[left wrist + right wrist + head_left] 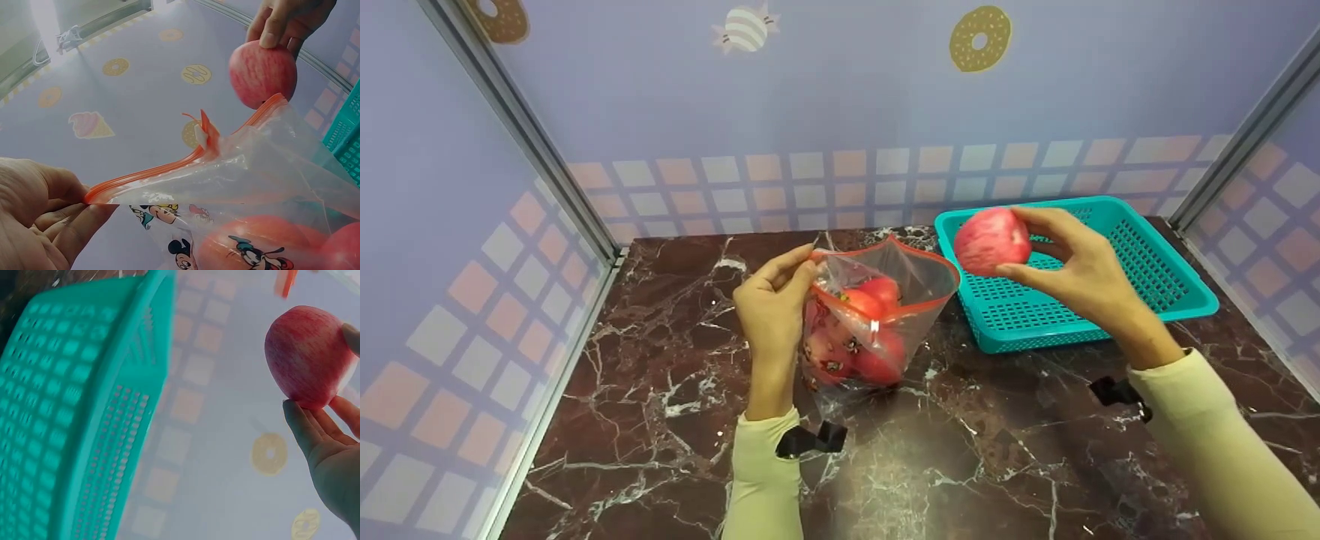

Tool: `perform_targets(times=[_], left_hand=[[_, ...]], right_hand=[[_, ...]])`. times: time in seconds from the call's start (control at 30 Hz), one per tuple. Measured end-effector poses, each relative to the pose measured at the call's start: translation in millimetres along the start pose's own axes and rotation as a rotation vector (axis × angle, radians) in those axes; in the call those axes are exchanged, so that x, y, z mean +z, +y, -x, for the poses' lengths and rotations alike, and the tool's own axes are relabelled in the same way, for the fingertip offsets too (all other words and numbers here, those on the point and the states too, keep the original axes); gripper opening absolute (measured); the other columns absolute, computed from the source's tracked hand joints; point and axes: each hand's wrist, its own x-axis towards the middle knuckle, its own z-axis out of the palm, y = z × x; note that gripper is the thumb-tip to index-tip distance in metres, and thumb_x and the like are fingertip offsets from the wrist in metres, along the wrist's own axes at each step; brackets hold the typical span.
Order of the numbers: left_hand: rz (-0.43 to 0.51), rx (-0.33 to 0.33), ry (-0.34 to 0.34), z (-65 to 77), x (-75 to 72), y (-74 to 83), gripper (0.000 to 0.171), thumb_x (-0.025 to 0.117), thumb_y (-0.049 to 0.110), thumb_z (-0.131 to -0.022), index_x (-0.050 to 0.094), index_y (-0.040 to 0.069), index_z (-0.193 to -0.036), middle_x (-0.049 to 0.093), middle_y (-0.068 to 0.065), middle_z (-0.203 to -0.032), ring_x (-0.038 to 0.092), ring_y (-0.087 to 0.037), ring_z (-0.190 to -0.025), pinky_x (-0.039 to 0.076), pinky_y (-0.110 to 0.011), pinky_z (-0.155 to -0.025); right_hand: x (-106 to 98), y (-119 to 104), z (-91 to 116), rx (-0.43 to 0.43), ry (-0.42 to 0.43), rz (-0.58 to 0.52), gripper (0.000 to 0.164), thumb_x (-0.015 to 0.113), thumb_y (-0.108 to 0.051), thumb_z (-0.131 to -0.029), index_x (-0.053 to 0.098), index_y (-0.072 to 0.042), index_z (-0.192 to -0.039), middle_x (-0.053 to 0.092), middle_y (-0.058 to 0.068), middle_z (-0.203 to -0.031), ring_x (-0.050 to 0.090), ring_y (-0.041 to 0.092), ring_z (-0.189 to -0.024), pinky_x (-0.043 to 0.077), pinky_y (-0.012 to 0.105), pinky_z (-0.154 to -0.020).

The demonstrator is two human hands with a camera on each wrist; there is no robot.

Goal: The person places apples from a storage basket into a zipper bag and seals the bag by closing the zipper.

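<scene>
My left hand [774, 300] pinches the orange-edged rim of a clear zip bag [919, 330] at its left corner. The bag stands with its mouth open, and several red apples [877, 360] show through its cartoon-printed plastic. In my right hand [1080, 262] is a red apple [991, 241], gripped between thumb and fingers above the basket's left edge, to the right of the bag mouth. From the left wrist view, the held apple [263, 74] appears just beyond the bag's orange zip strip [163, 173]. The right wrist view shows fingertips [298, 413] against the apple's underside.
A turquoise perforated basket [1166, 300] sits at the back right of the dark marbled tabletop [675, 450]. Lilac panels with printed squares and sweets [855, 97] enclose the back and both sides. Black straps [811, 439] cross the sleeves near both wrists.
</scene>
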Motion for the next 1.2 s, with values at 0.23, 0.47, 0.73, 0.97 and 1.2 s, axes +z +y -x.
perform_targets(times=[0.23,0.47,0.73,0.97,1.2], left_hand=[[-0.002,-0.007,0.001,0.6,-0.3,1.0,0.015,0.076,-0.012,-0.092,0.079,-0.010,-0.106,0.078,-0.022,-0.099,0.079,-0.022,-0.085,0.067,-0.032,-0.073],[-0.011,-0.016,0.007,0.6,-0.6,0.8,0.015,0.077,-0.011,-0.091,0.079,-0.009,-0.106,0.079,-0.021,-0.099,0.079,-0.022,-0.086,0.067,-0.031,-0.074],[-0.011,0.007,-0.001,0.2,-1.9,-0.7,0.015,0.077,-0.011,-0.091,0.079,-0.011,-0.106,0.079,-0.021,-0.099,0.079,-0.021,-0.085,0.067,-0.033,-0.075],[-0.003,0.012,-0.008,0.1,-1.6,-1.0,0.015,0.077,-0.012,-0.091,0.078,-0.011,-0.106,0.079,-0.021,-0.099,0.079,-0.022,-0.086,0.067,-0.033,-0.077],[-0.019,0.007,-0.006,0.7,-1.7,-0.2,0.015,0.077,-0.011,-0.091,0.079,-0.011,-0.106,0.079,-0.021,-0.099,0.079,-0.021,-0.085,0.067,-0.034,-0.076]], right_hand=[[16.1,-14.8,-5.0,-0.038,-0.031,-0.068,0.070,0.089,0.007,-0.083,0.062,-0.004,-0.147,0.062,0.011,-0.139,0.063,0.022,-0.126,0.058,0.029,-0.101],[33.1,-24.3,-9.7,-0.036,-0.062,-0.129,0.070,0.089,0.006,-0.082,0.063,-0.005,-0.146,0.063,0.009,-0.139,0.062,0.025,-0.128,0.058,0.033,-0.103],[53.9,-26.4,-14.5,-0.059,-0.106,-0.152,0.069,0.091,0.001,-0.082,0.064,-0.006,-0.145,0.063,0.006,-0.139,0.063,0.026,-0.126,0.058,0.037,-0.104],[63.7,-23.0,-14.6,-0.082,-0.157,-0.035,0.070,0.093,-0.009,-0.082,0.064,-0.006,-0.145,0.063,0.005,-0.140,0.062,0.019,-0.126,0.056,0.034,-0.107],[67.7,-19.3,-14.5,-0.080,-0.191,0.125,0.073,0.095,-0.019,-0.083,0.062,-0.009,-0.148,0.063,0.004,-0.141,0.060,0.022,-0.130,0.055,0.044,-0.109]])
